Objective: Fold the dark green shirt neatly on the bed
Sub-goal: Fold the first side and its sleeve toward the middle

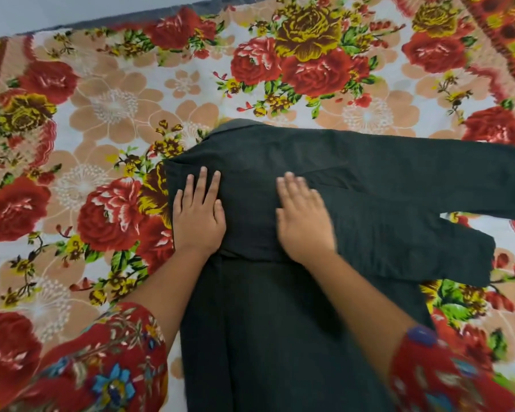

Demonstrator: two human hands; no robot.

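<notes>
The dark green shirt [280, 307] lies flat on the flowered bed cover [107, 120], collar at the far end. Its left side is folded in, leaving a straight edge on the left. Two sleeve layers stretch out to the right, one above the other. My left hand [198, 217] presses flat on the folded part near the left edge, fingers straight. My right hand [304, 218] lies flat on the shirt's middle, fingers together, a little blurred.
The bed cover with red and yellow roses spreads to all sides of the shirt. The bed's far edge [125, 20] runs along the top left, with a pale floor or wall beyond it. My red patterned sleeves fill the lower corners.
</notes>
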